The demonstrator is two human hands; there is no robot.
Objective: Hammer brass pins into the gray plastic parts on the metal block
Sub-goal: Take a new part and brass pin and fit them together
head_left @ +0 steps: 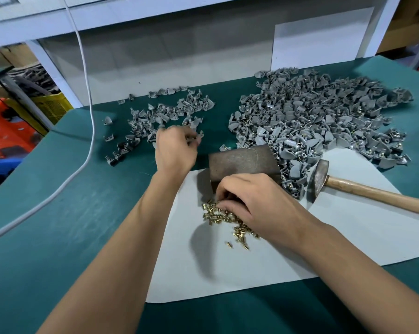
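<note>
Brass pins (224, 216) small and shiny, right hand (254, 206) fingers pinching them, left hand (176, 147) fingers curled, grasp unclear.

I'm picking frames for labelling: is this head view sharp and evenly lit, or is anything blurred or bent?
Head view: left hand motion-blurred at the fingers; brass pins and hammer sharp; soft shadows under both hands; wide-angle lens curves the table edges.

Bright, even light from overhead. A soft shadow falls on the pale mat (300, 249) at lower centre of the frame. The left hand (174, 150) is motion-blurred. Wide-angle distortion bends the worktop (59, 213) edges.
</note>
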